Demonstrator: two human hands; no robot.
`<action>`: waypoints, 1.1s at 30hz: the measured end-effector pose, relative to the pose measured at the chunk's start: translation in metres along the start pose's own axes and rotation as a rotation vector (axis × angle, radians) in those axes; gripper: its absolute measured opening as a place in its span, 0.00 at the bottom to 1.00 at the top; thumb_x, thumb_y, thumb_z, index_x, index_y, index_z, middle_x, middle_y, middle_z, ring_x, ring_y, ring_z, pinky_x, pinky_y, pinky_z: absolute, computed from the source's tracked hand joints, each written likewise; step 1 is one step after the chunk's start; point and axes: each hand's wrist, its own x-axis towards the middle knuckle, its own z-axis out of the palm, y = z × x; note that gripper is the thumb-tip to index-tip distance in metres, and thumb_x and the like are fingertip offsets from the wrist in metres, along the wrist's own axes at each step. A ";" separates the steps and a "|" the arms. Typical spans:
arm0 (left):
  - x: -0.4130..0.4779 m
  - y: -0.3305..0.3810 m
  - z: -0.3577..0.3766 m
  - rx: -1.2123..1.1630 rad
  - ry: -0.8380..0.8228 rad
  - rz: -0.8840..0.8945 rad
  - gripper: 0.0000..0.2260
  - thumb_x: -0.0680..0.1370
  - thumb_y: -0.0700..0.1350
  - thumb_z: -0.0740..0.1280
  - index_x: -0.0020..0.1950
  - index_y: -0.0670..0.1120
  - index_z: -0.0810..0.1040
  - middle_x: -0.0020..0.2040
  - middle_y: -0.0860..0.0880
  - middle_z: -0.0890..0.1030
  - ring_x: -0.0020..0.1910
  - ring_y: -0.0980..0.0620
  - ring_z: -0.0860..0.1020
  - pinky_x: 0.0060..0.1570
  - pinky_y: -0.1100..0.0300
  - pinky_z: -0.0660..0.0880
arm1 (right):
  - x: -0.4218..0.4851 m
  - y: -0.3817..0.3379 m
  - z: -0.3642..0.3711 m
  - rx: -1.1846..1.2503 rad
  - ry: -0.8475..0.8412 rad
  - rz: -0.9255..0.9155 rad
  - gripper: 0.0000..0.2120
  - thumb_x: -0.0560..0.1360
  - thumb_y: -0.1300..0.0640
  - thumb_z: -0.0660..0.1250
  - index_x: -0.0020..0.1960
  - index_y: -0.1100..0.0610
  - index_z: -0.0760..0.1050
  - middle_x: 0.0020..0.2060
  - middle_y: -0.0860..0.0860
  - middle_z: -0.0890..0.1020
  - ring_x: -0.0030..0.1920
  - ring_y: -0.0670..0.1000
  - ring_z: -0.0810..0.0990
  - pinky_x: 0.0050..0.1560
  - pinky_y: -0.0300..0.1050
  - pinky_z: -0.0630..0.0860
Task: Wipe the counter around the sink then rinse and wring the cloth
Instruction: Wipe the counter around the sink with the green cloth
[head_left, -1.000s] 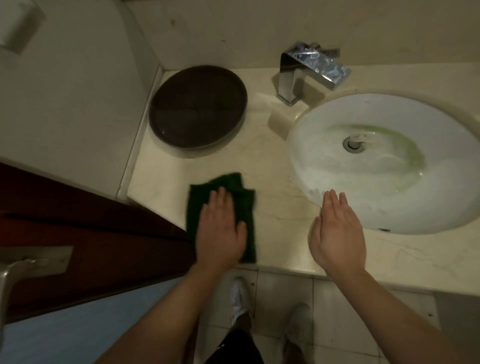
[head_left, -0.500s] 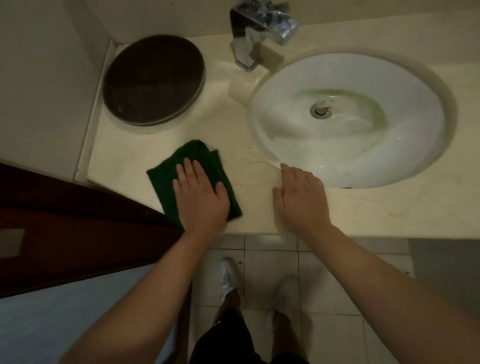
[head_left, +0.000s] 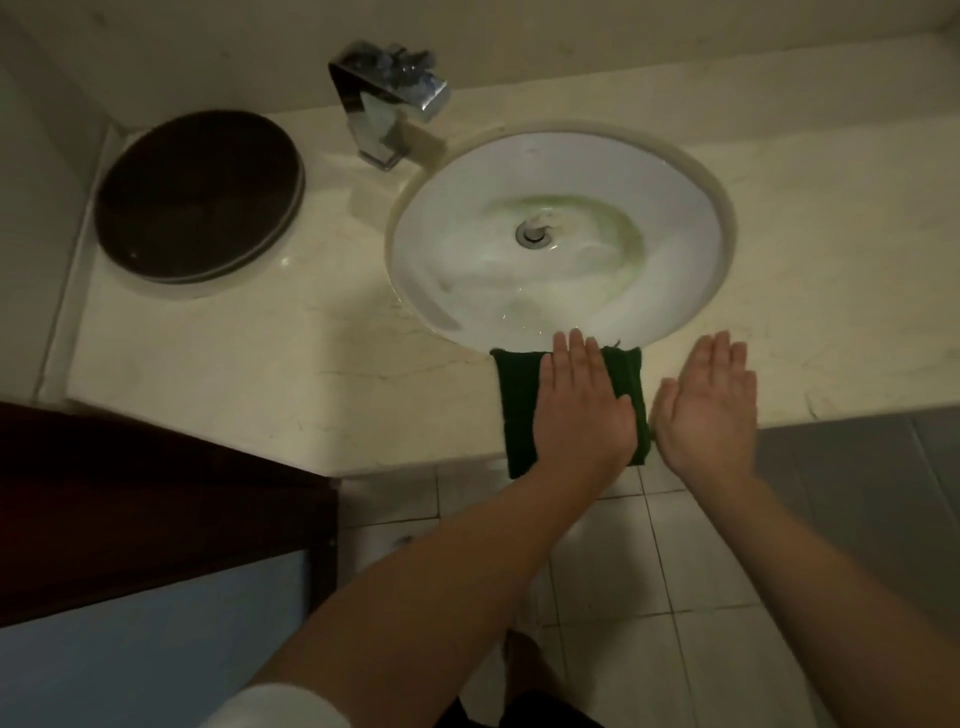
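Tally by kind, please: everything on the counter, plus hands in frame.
Green cloth: 1
Dark round tray: 1
Tap: 1
Sink: 1
Hands: 2 (left hand, right hand)
Total: 6

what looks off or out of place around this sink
A greenish tinge arcs round the metal drain in the white oval sink basin, odd against the pale bowl. The folded dark green cloth under the flat left hand overhangs the front edge of the cream marble counter. Nothing looks spilled or broken.
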 end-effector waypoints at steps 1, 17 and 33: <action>0.000 -0.005 -0.006 -0.044 -0.003 0.047 0.29 0.82 0.52 0.47 0.78 0.38 0.45 0.79 0.39 0.47 0.78 0.42 0.43 0.76 0.48 0.41 | -0.001 -0.004 -0.002 0.034 0.000 -0.012 0.30 0.78 0.53 0.49 0.76 0.67 0.55 0.76 0.64 0.59 0.77 0.63 0.54 0.77 0.59 0.52; -0.050 -0.075 -0.022 0.006 0.134 0.270 0.20 0.73 0.53 0.71 0.59 0.43 0.78 0.69 0.42 0.73 0.75 0.40 0.61 0.73 0.43 0.60 | 0.004 0.012 -0.044 0.007 -0.179 -0.444 0.14 0.72 0.47 0.71 0.57 0.47 0.81 0.58 0.46 0.82 0.62 0.53 0.73 0.60 0.50 0.71; -0.027 -0.073 -0.006 0.247 -0.060 0.222 0.37 0.78 0.64 0.47 0.77 0.43 0.37 0.79 0.43 0.39 0.78 0.46 0.38 0.77 0.48 0.44 | 0.001 0.076 -0.017 0.083 -0.050 -0.130 0.26 0.77 0.57 0.51 0.74 0.56 0.64 0.76 0.54 0.64 0.77 0.57 0.58 0.73 0.58 0.58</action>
